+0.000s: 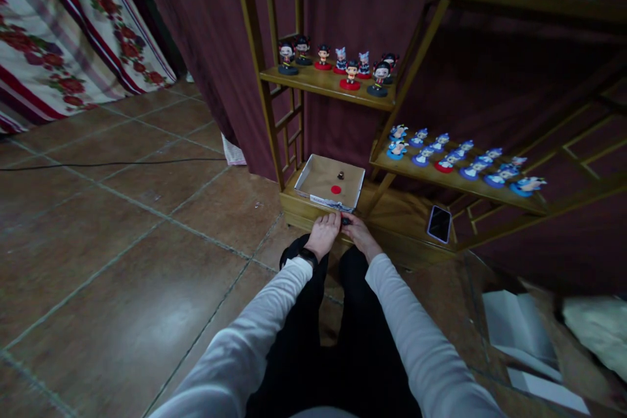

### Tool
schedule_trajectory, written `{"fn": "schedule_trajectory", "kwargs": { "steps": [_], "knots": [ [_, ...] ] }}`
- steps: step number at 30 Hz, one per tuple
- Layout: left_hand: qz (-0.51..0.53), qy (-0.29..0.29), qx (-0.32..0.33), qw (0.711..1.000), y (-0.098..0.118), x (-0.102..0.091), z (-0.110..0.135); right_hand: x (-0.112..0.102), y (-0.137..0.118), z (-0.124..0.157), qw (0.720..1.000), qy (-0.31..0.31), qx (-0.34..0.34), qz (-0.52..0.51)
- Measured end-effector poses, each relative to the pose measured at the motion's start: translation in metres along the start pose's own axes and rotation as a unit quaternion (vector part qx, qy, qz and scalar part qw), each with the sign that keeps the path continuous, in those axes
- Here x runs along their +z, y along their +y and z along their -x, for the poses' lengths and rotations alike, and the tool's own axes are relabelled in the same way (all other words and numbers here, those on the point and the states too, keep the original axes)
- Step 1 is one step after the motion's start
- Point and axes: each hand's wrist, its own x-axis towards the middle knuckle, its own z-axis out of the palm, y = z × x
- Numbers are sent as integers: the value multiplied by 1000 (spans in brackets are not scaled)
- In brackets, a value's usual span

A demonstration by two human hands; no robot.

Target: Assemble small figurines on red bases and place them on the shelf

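Observation:
My left hand (326,232) and my right hand (359,234) meet just in front of a shallow cardboard box (313,177). Pinched in the right fingers is a small dark piece (346,221), with a bit of red beside it; its exact kind is too small to tell. The left fingers are closed against the same spot and cover much of what they grip. Inside the box lie a round red base (336,189) and a small dark figurine part (341,175).
A wooden display shelf (328,81) bears several dark-haired figurines (381,76) on red and black bases. Several blue-white figurines (424,155) stand on a lower board (465,185). On the bottom board lies a phone (439,224). White packaging (519,326) rests on the floor at right.

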Motion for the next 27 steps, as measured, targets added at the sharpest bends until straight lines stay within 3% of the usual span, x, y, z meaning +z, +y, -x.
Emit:
{"fn": "schedule_trajectory", "kwargs": {
  "steps": [5, 10, 14, 19, 27],
  "knots": [
    [93, -14, -60, 994, -8, 4, 0, 2, -1, 0, 1000, -14, 8, -5],
    [246, -12, -124, 961, -21, 13, -7, 2, -3, 0, 999, -37, 15, -6],
    [382, -5, -167, 909, -29, 23, -15, 3, -4, 0, 999, -34, 11, -13],
    [535, -4, -164, 828, -34, 34, -20, 5, -8, 2, 1000, -19, 21, -5],
    [616, -12, -177, 768, -33, 28, -20, 9, -15, 10, 999, -37, -4, -25]
  ]
}}
